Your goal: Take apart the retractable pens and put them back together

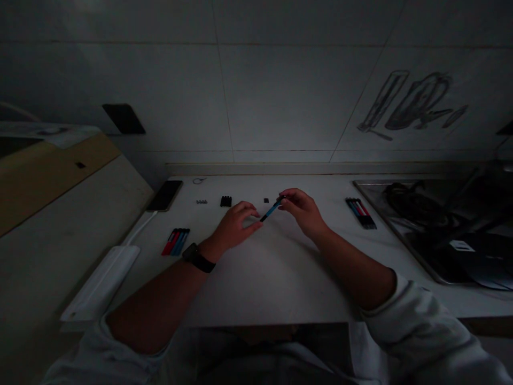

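Both of my hands hold one blue pen (269, 212) above the white counter (264, 267). My left hand (236, 224), with a dark watch on its wrist, pinches the pen's lower end. My right hand (300, 209) grips the upper end, fingers closed round the tip. A row of red and blue pens (175, 241) lies to the left, and another row of pens (361, 213) lies to the right.
Small black parts (225, 201) and tiny pieces (201, 201) lie at the back of the counter. A phone (165, 195) with a white cable rests at the back left beside a white flat object (102, 283). A metal sink (441, 230) holding dark items is at the right.
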Available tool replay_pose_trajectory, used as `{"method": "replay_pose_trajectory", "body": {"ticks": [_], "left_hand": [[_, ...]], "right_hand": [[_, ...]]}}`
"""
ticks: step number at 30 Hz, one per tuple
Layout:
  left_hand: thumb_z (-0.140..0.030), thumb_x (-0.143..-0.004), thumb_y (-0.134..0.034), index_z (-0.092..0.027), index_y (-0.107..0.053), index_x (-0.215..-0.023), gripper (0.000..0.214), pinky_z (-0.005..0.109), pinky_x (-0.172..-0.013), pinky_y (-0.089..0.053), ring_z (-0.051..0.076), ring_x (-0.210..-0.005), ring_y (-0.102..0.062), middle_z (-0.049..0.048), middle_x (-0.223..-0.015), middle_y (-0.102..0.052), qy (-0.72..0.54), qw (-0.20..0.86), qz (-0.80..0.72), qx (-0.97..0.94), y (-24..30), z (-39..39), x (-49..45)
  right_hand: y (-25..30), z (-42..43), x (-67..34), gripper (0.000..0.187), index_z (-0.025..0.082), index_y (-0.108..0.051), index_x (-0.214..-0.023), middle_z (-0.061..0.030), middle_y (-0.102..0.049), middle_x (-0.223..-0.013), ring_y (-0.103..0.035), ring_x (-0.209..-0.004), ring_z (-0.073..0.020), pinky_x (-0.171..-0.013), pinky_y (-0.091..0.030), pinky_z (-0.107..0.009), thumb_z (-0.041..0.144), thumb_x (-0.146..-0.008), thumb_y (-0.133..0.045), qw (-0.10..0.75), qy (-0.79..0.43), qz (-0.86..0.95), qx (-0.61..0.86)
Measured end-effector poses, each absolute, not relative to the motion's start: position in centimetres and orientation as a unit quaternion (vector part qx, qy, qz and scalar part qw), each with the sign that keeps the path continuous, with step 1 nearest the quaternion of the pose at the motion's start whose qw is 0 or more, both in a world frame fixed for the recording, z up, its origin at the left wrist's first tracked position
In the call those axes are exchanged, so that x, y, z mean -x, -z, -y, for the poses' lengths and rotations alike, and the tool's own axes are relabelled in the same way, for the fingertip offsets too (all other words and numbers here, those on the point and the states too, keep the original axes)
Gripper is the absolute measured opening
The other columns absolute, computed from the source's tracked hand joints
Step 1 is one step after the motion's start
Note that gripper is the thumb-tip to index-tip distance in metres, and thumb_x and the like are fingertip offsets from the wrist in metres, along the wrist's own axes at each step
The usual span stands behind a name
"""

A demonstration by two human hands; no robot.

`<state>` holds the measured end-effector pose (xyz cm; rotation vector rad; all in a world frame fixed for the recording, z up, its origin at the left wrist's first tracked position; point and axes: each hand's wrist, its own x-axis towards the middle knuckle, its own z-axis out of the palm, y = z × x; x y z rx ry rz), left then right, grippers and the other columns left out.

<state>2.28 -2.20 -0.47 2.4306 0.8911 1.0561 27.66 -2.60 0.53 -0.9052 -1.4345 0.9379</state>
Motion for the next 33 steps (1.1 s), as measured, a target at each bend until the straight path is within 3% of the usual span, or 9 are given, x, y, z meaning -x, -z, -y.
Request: {"method": "replay_pose_trajectory", "body": {"ticks": [4, 8, 15, 18, 21, 25, 30, 33], "left_hand": [[-0.038, -0.106, -0.054, -0.022, -0.067, -0.112, 0.021, 0.042, -0.1, -0.053, 0.021, -0.11, -0.065, 0.0076, -0.112, -0.065, -0.365, 0.193, -0.323, -0.852, 0.3, 2.3, -2.2], [-0.037, -0.107, -0.051, -0.022, -0.067, -0.112, 0.023, 0.041, -0.1, -0.052, 0.021, -0.11, -0.064, 0.0073, -0.114, -0.065, -0.356, 0.194, -0.329, -0.853, 0.3, 2.2, -2.0], [-0.037, -0.107, -0.049, -0.022, -0.068, -0.114, 0.025, 0.041, -0.1, -0.052, 0.021, -0.11, -0.064, 0.007, -0.113, -0.065, -0.338, 0.193, -0.32, -0.863, 0.4, 2.2, -2.0], [-0.038, -0.107, -0.049, -0.023, -0.067, -0.114, 0.025, 0.042, -0.101, -0.052, 0.022, -0.111, -0.064, 0.0069, -0.114, -0.066, -0.328, 0.194, -0.322, -0.867, 0.5, 2.2, -2.0], [-0.038, -0.107, -0.049, -0.022, -0.067, -0.113, 0.025, 0.042, -0.101, -0.052, 0.022, -0.111, -0.064, 0.0067, -0.116, -0.065, -0.32, 0.196, -0.324, -0.868, 0.6, 2.0, -1.9], [-0.039, -0.107, -0.049, -0.022, -0.068, -0.112, 0.026, 0.042, -0.101, -0.052, 0.022, -0.111, -0.063, 0.0068, -0.115, -0.065, -0.311, 0.2, -0.321, -0.872, 0.8, 1.8, -1.8], [-0.038, -0.107, -0.048, -0.023, -0.068, -0.113, 0.025, 0.043, -0.102, -0.051, 0.022, -0.113, -0.063, 0.0063, -0.116, -0.064, -0.303, 0.202, -0.321, -0.874, 0.9, 1.7, -1.7], [-0.038, -0.107, -0.049, -0.023, -0.068, -0.112, 0.025, 0.042, -0.102, -0.051, 0.022, -0.112, -0.063, 0.0061, -0.116, -0.064, -0.302, 0.203, -0.323, -0.874, 1.0, 1.7, -1.7]], "right_hand": [[-1.1, 2.5, -28.2, 0.04, 0.028, -0.063, -0.11, 0.0002, -0.067, -0.092, -0.068, -0.083, -0.0171, -0.078, -0.061, -0.037, 0.052, -0.083, -0.08, 0.596, -0.419, 0.566, 0.385], [-2.4, 1.8, -30.0, 0.034, 0.03, -0.061, -0.104, 0.0022, -0.065, -0.092, -0.065, -0.081, -0.0155, -0.074, -0.059, -0.034, 0.048, -0.082, -0.08, 0.636, -0.393, 0.535, 0.394], [-6.3, 0.7, -37.8, 0.026, 0.032, -0.06, -0.104, 0.0022, -0.064, -0.098, -0.064, -0.084, -0.0143, -0.068, -0.056, -0.026, 0.044, -0.085, -0.073, 0.724, -0.205, 0.501, 0.427], [-6.3, 0.6, -42.2, 0.026, 0.03, -0.06, -0.106, 0.0014, -0.064, -0.097, -0.064, -0.082, -0.0142, -0.063, -0.054, -0.024, 0.045, -0.086, -0.069, 0.709, -0.135, 0.497, 0.481], [-4.9, 0.4, -45.9, 0.028, 0.026, -0.062, -0.103, 0.0004, -0.065, -0.095, -0.062, -0.078, -0.014, -0.062, -0.054, -0.024, 0.042, -0.081, -0.071, 0.64, -0.139, 0.506, 0.561], [-2.5, 0.2, -48.5, 0.023, 0.021, -0.067, -0.099, -0.0026, -0.07, -0.093, -0.063, -0.074, -0.0152, -0.063, -0.054, -0.026, 0.036, -0.081, -0.068, 0.472, -0.18, 0.531, 0.68], [-1.3, -0.1, -49.0, 0.018, 0.021, -0.074, -0.1, -0.0049, -0.077, -0.097, -0.067, -0.078, -0.0171, -0.072, -0.052, -0.027, 0.026, -0.084, -0.067, 0.256, -0.088, 0.578, 0.77], [-1.1, -0.1, -49.2, 0.02, 0.022, -0.077, -0.103, -0.0052, -0.079, -0.1, -0.07, -0.089, -0.0201, -0.079, -0.051, -0.028, 0.027, -0.086, -0.068, 0.167, -0.044, 0.612, 0.772]]}}
